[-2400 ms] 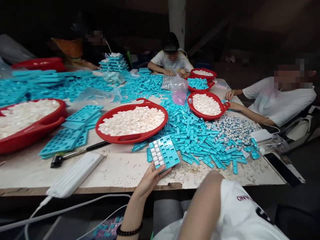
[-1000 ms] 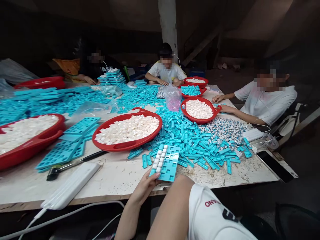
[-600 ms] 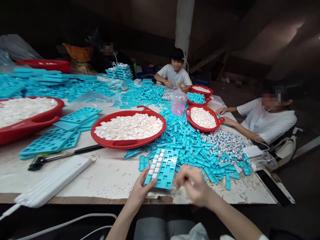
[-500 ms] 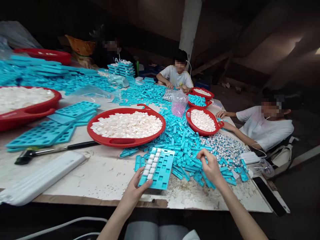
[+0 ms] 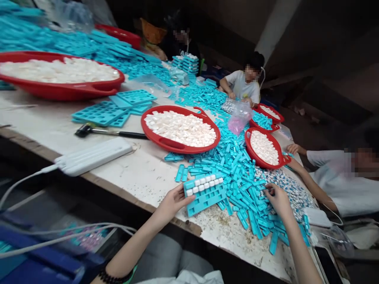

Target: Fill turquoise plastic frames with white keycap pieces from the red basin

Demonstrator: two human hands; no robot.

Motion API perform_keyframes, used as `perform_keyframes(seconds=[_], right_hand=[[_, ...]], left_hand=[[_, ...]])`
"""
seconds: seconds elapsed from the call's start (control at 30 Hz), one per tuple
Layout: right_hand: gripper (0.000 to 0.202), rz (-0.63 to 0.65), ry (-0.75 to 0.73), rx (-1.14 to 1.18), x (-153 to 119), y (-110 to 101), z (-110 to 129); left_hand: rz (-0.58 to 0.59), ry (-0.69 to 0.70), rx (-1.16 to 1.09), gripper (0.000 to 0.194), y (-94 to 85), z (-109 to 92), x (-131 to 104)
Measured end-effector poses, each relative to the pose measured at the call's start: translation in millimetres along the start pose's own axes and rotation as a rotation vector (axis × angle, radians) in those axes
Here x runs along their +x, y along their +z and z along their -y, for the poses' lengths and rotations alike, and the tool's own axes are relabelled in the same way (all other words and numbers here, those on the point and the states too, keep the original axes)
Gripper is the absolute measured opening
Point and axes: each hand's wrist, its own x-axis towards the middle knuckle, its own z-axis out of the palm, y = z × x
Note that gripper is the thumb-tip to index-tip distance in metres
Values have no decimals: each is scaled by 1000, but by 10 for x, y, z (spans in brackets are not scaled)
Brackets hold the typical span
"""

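My left hand (image 5: pixel 174 203) grips the left end of a flat light-blue plastic tray (image 5: pixel 207 200) with rows of square recesses, thumb on top. Two rows of small white square pieces (image 5: pixel 209 182) sit along the tray's far side; the recesses nearer me show no white pieces. My right hand (image 5: pixel 280 201) reaches into the right part of a heap of small blue plastic strips (image 5: pixel 245 193). Its fingers are curled together at the strips; what lies between the fingertips cannot be made out.
A red basin (image 5: pixel 180 150) of white pieces stands beyond the tray, with another red basin (image 5: pixel 265 163) farther right. A hammer (image 5: pixel 118 133) and a white power strip (image 5: pixel 94 156) lie left. Several people sit around the table; a phone (image 5: pixel 328 266) lies at right.
The view has swung left and tilted. The tray has turned clockwise, so its white rows now run across. My right hand has gone from above the strips down into the heap, farther right.
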Motion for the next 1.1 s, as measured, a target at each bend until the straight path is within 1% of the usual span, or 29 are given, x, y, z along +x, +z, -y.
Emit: perform_keyframes(seconds=[0.1,0.23,0.3,0.37,0.47,0.53,0.6,0.67,0.73,0.83,0.93,1.03,1.1], right_hand=[[38,12,-10,-14,35,-17,-71],[45,31,-81,30,50,-54,-87],[47,-9,-103,36,36,-98,-48],[47,-95,-126,45,0,-150,43],[43,-248,-167,102,-85,-205,316],[35,-319,-212,168,-145,-201,590],[25,-358,-292,242,-189,-150,905],[15,-353,-387,314,-217,-47,1222],[9,-310,-466,393,-238,96,1506],[8,-244,-564,504,-273,325,1841],[13,-217,-624,577,-316,485,2079],[16,-243,-602,641,-351,567,2234],[17,-266,-582,678,-367,606,2290]], left_hand=[[17,17,-40,60,9,-31,0],[21,35,-84,51,22,-58,1],[2,31,-101,49,27,-46,0],[-38,26,-110,50,24,-14,0],[-106,37,-130,51,13,37,-7],[-135,37,-156,52,11,45,-19],[-144,22,-180,55,20,25,-34],[-134,8,-182,61,34,-2,-44],[-116,3,-161,65,45,-16,-43],[-104,-4,-162,64,45,5,-22],[-107,-16,-189,61,33,41,-6],[-108,-19,-177,56,26,59,-12],[-117,-19,-176,52,24,65,-20]])
